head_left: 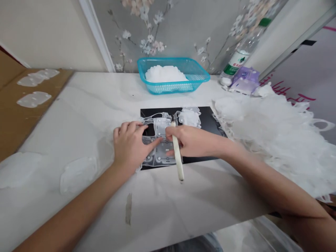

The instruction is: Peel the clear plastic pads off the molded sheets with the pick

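A translucent moulded sheet with rounded outlines and small bumps (pixel 160 154) lies on a black mat (pixel 204 147). My left hand (pixel 132 141) rests on the sheet's left side, fingers spread, with the thumb on its middle. Closed around the cream handle of a slim knife (pixel 177 154) is my right hand (pixel 186 140). The knife's dark tip points away from me, at the sheet's far edge, and its handle end points towards me. Thin clear strips of trimming (pixel 157 116) curl along the sheet's far left edge. Just beyond my right hand sits a small pile of whitish pieces (pixel 189 117).
A blue plastic basket (pixel 173 88) with white pieces stands near the wall. At right lies a large heap of translucent scraps (pixel 278 136), with a bottle (pixel 237 61) and purple packet (pixel 245 79) behind. Flat clear pieces (pixel 78 175) lie at left, others on cardboard (pixel 49 105).
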A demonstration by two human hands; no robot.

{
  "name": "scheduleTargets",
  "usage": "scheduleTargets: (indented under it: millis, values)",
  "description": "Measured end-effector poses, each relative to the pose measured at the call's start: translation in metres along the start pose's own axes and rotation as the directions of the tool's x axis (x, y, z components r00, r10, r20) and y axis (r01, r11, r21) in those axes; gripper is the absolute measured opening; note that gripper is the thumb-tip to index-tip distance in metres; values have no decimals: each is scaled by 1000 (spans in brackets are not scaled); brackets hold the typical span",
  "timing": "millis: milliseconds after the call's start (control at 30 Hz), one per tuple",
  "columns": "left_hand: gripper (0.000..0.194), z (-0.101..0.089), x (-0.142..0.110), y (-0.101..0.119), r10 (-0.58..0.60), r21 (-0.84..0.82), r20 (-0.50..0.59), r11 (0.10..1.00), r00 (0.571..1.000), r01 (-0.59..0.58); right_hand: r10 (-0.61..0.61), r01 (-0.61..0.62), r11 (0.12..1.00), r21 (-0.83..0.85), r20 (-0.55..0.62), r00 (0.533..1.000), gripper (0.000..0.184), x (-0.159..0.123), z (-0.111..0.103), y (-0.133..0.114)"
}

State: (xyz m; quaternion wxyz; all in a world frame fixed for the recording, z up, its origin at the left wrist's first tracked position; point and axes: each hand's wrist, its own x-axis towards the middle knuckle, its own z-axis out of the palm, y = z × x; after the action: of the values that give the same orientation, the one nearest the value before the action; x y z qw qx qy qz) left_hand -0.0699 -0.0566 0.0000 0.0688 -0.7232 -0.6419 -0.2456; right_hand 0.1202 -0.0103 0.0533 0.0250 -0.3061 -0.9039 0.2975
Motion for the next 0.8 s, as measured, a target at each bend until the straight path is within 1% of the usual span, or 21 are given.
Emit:
scheduleTargets:
  millis: [33, 67, 100, 133, 167, 200, 233, 267, 300, 333, 367, 467, 500, 533, 567, 600, 667, 733, 800]
  values:
    - [36, 1, 0, 0, 8, -12, 25, 1000, 1000, -8, -22, 22, 999, 38, -11, 1000, 27, 2, 1, 3]
    - [29, 2, 0, 0, 26, -50, 55, 998, 998, -23, -52, 58, 994, 90, -69, 996, 28, 4, 4, 8]
    - [22, 2, 1, 0, 45, -102, 85, 994, 995, -36, -70, 99, 984, 148, -187, 980, 30, 7, 8, 12]
    - [14, 2, 1, 0, 62, -160, 116, 986, 991, -43, -59, 138, 969, 207, -350, 935, 35, 11, 14, 16]
    - [9, 2, 2, 1, 73, -223, 143, 974, 987, -39, -7, 173, 948, 267, -525, 851, 39, 14, 20, 20]
    - [7, 2, 2, 1, 75, -286, 167, 958, 983, -25, 75, 203, 921, 332, -663, 745, 42, 17, 27, 22]
    - [10, 1, 2, 1, 73, -346, 186, 938, 980, -4, 164, 227, 892, 392, -746, 645, 44, 19, 34, 23]
    - [15, 1, 2, 1, 75, -402, 201, 916, 977, 13, 235, 243, 863, 443, -778, 583, 45, 21, 41, 24]
    - [20, 1, 3, 1, 87, -450, 209, 893, 974, 17, 273, 261, 839, 477, -786, 555, 45, 21, 46, 24]
    - [23, 1, 3, 0, 112, -484, 214, 875, 970, 5, 287, 280, 824, 493, -788, 545, 45, 21, 51, 23]
    - [25, 2, 3, -1, 145, -499, 215, 867, 966, -19, 283, 301, 812, 501, -788, 547, 43, 20, 54, 22]
    - [27, 5, 6, -6, 222, -492, 210, 866, 952, -94, 234, 389, 751, 533, -767, 598, 31, 19, 60, 19]
    - [29, 6, 7, -7, 224, -495, 202, 863, 953, -98, 223, 408, 730, 548, -756, 616, 32, 19, 61, 19]
    - [30, 7, 7, -8, 214, -504, 189, 859, 958, -92, 216, 420, 718, 555, -751, 624, 36, 20, 62, 19]
    - [29, 7, 8, -8, 190, -510, 174, 857, 966, -76, 218, 427, 718, 550, -760, 613, 40, 21, 63, 19]
    - [27, 7, 8, -8, 151, -503, 154, 863, 976, -54, 229, 429, 726, 538, -777, 587, 40, 22, 63, 20]
    - [26, 6, 7, -6, 59, -434, 105, 901, 993, -8, 258, 421, 741, 523, -801, 541, 35, 23, 65, 22]
    - [33, 4, 6, -3, -12, -336, 39, 941, 999, 24, 288, 388, 755, 529, -798, 529, 31, 24, 66, 25]
    - [29, 4, 4, -2, -6, -310, -3, 951, 1000, 5, 322, 339, 773, 536, -792, 519, 30, 23, 66, 27]
